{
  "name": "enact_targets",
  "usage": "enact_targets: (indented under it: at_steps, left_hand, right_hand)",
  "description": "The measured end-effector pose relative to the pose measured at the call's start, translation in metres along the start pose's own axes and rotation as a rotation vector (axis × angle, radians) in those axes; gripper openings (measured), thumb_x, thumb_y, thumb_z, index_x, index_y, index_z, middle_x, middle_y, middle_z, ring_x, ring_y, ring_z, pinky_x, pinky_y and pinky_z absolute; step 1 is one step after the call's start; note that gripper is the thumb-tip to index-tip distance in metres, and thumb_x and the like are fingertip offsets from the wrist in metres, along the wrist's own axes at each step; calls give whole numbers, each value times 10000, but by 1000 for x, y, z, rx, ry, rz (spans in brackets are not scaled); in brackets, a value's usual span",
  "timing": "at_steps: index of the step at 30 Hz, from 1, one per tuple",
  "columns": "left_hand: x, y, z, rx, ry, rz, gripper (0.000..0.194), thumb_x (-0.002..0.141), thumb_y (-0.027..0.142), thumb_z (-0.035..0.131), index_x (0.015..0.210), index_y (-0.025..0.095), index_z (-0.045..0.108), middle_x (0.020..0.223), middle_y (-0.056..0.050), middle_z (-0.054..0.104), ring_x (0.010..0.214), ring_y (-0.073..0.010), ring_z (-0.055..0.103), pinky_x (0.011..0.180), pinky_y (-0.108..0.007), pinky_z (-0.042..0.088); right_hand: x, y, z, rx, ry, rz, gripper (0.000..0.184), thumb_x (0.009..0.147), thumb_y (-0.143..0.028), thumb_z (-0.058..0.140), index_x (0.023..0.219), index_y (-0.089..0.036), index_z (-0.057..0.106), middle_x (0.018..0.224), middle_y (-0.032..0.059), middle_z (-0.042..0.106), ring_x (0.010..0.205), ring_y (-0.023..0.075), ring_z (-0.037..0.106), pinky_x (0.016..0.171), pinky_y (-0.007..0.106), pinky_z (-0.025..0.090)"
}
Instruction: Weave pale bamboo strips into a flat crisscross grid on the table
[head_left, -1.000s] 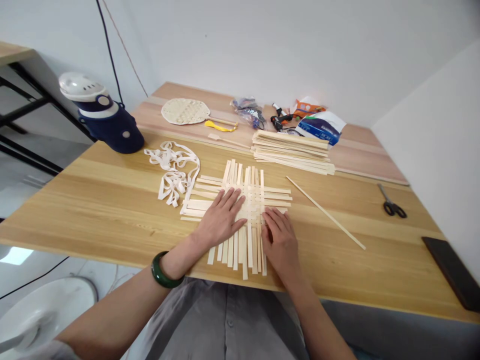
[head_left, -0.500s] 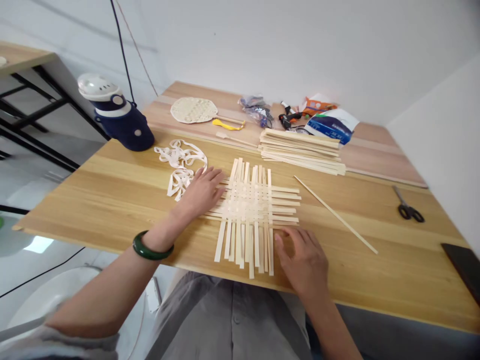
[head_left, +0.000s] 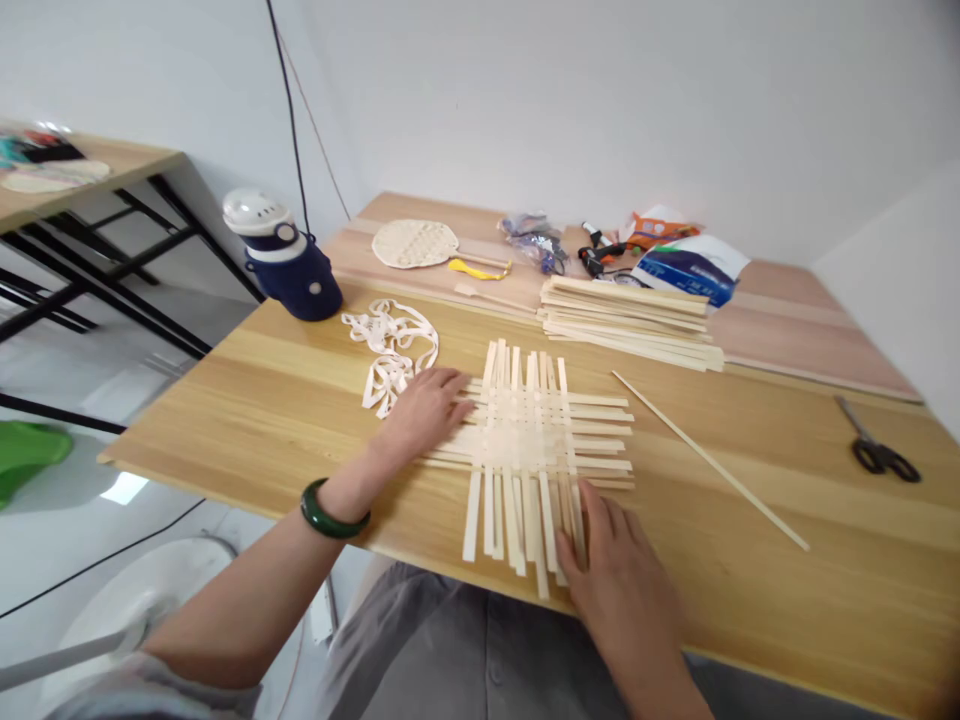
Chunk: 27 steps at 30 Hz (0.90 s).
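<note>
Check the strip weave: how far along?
Done: the crossed strips are woven into a square at the centre. In hand: the left hand presses at the left ends, the right hand at the lower ends. Remaining: all strip ends stick out loose, and the stack of strips lies apart.

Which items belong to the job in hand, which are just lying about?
Job: woven strips, left hand, right hand, strip stack.
Lying about: scissors, blue flask, plastic bag.
</note>
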<state>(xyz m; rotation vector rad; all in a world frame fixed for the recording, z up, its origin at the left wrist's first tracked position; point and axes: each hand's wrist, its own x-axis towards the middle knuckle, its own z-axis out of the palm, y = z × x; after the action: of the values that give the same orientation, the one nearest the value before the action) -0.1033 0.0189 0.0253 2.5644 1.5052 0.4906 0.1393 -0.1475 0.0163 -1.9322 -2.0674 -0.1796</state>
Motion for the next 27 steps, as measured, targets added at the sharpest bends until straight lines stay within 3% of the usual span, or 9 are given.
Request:
enact_targets:
  at_steps: [5, 11, 15, 18, 22, 27]
  left_hand:
    - [-2, -13, -10, -80, 68, -34, 362, 995, 367, 418, 1218, 181, 635, 1207, -94, 683, 1150, -254, 606, 1021, -429, 472]
    - [-15, -53, -10, 33, 99, -45, 328, 963, 324, 437, 1159, 208, 674, 1238, -98, 681, 1202, -278, 585, 1108, -558, 372]
    - [-30, -81, -7, 64, 189, -89, 342, 936, 267, 418, 1144, 224, 687, 1235, -120, 676, 1214, -290, 584, 1091, -571, 397]
    - [-34, -88, -12, 36, 258, -81, 339, 938, 284, 419, 1138, 221, 686, 1238, -129, 666, 1224, -307, 572, 1069, -568, 429]
    - [-25, -60, -13, -47, 316, -6, 347, 966, 343, 427, 1177, 205, 665, 1235, -127, 654, 1221, -290, 566, 1066, -526, 455]
    - [-12, 6, 4, -180, 121, 63, 384, 979, 376, 430, 1240, 174, 627, 1306, -130, 603, 1205, -271, 570, 1065, -463, 473]
  right_hand:
    - [4, 34, 9, -23, 42, -16, 414, 911, -222, 397, 1318, -228, 474, 1045, 109, 675, 935, 297, 631, 752, 420, 514]
    - [19, 70, 18, 9, 93, -109, 394, 949, -224, 371, 1326, -237, 486, 1094, 73, 687, 990, 256, 642, 782, 378, 545]
    - [36, 90, 21, 86, 100, -188, 401, 937, -217, 402, 1320, -244, 516, 1106, 61, 693, 1013, 226, 647, 793, 341, 555]
    - [52, 103, 23, 123, 67, -176, 394, 924, -213, 410, 1288, -248, 557, 1134, 68, 688, 1038, 227, 638, 825, 351, 554]
    - [73, 116, 21, 161, -33, -113, 391, 909, -277, 446, 1267, -207, 588, 1198, 100, 667, 1115, 255, 608, 934, 424, 527]
    - [84, 123, 4, 310, -204, -92, 451, 914, -400, 472, 1295, -181, 573, 1325, 122, 609, 1214, 251, 574, 1037, 442, 472]
